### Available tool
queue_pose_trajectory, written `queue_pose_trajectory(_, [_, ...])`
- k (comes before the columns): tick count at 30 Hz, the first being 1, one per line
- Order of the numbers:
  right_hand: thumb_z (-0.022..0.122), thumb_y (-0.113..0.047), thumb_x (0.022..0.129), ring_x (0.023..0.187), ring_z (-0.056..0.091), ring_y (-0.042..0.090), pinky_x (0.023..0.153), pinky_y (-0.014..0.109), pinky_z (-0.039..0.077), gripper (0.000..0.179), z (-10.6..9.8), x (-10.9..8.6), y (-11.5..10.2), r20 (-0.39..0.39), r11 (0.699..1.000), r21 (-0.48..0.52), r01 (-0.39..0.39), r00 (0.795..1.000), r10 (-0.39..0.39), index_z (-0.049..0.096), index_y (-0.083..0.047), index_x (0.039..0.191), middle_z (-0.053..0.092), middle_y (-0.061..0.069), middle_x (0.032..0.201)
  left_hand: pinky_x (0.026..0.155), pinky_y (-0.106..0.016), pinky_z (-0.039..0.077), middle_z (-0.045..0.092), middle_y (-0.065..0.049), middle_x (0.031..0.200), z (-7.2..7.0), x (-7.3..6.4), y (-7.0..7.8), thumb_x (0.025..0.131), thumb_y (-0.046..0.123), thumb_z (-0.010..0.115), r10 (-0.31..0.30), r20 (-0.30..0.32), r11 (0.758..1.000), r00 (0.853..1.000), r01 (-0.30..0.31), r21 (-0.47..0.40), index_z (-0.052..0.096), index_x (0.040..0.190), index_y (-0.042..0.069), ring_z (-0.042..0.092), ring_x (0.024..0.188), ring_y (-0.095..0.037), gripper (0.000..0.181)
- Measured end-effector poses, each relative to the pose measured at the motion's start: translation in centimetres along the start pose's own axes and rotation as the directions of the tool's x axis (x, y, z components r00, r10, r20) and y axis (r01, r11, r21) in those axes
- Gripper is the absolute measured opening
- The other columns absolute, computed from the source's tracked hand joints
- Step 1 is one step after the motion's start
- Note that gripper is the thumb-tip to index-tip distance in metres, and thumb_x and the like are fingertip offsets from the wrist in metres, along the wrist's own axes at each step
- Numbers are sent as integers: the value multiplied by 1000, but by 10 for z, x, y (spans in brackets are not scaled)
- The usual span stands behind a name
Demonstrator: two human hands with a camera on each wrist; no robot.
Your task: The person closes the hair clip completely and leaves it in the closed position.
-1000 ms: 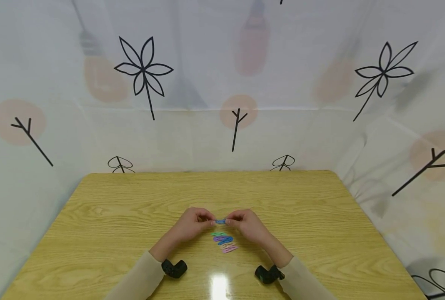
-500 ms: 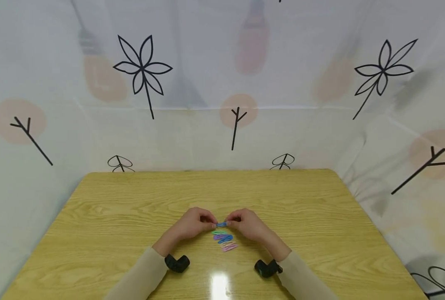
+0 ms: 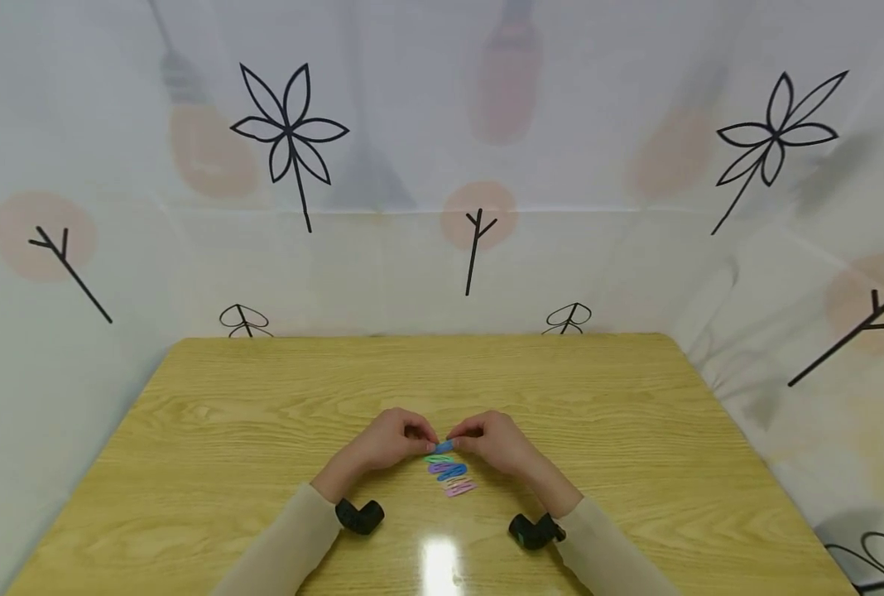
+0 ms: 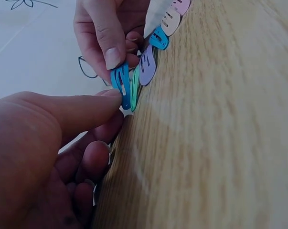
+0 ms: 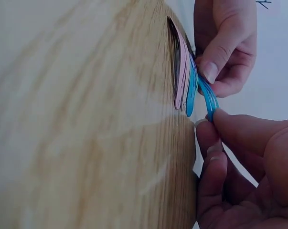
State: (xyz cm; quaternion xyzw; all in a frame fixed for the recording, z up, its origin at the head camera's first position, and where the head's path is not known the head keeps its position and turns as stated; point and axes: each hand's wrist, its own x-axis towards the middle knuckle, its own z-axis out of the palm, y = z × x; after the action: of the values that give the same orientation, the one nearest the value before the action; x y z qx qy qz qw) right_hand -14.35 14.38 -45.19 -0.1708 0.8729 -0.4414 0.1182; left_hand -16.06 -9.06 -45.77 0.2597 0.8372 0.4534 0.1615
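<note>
Between my two hands is a blue snap hair clip (image 4: 122,82), pinched at one end by the left hand (image 3: 387,440) and at the other by the right hand (image 3: 500,444). Thumb and fingertips of each hand grip it just above the table. Nearest to it lies a green hair clip (image 3: 439,459), then a purple hair clip (image 4: 147,67), another blue hair clip (image 4: 159,38), a beige hair clip (image 4: 171,22) and a pink hair clip (image 3: 460,488). They form a close row toward the person.
The wooden table (image 3: 263,397) reaches back to a patterned cloth backdrop (image 3: 382,273). Black wrist devices sit on both sleeves, the left device (image 3: 360,516) and the right device (image 3: 535,531). A bright light reflection lies near the front.
Both hands have brought the held blue hair clip slightly closer to the green one at the row's far end. The lying clips keep their order.
</note>
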Motion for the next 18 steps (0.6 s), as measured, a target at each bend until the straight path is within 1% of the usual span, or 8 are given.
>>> queue_pose_trajectory(4, [71, -22, 94, 92, 63, 14, 81, 38, 51, 13, 1, -1, 0, 7, 1000, 6, -7, 1000, 7, 79, -15, 101, 72, -3, 98, 73, -32, 47, 68, 8, 86, 0, -1, 0, 94, 16, 71, -5, 2, 1000, 1000, 5, 15, 75, 95, 15, 59, 78, -11, 5])
queue_pose_trajectory(9, [71, -25, 94, 95, 63, 14, 83, 38, 51, 15, 0, -1, -2, 2, 999, 35, -21, 1000, 21, 79, -16, 104, 72, -2, 102, 75, -33, 48, 68, 8, 88, -5, 0, 0, 95, 18, 69, -7, 3, 1000, 1000, 7, 25, 75, 98, 15, 59, 80, -11, 7])
queue_pose_trajectory(14, [71, -26, 94, 92, 60, 15, 77, 35, 48, 19, -2, -2, -3, 17, 996, 86, -30, 999, 29, 78, -13, 108, 72, 2, 107, 77, -32, 49, 67, 9, 91, -7, -3, 0, 96, 22, 69, -3, -8, 1000, 1000, 3, 27, 74, 102, 16, 60, 82, -11, 10])
queue_pose_trajectory(18, [69, -25, 96, 85, 56, 18, 71, 34, 46, 24, -4, -5, -6, 25, 991, 128, -38, 999, 35, 75, -10, 113, 70, 4, 110, 77, -33, 49, 67, 9, 93, -8, -8, 0, 96, 23, 68, 16, -41, 1000, 999, -16, 23, 74, 104, 16, 60, 83, -12, 12])
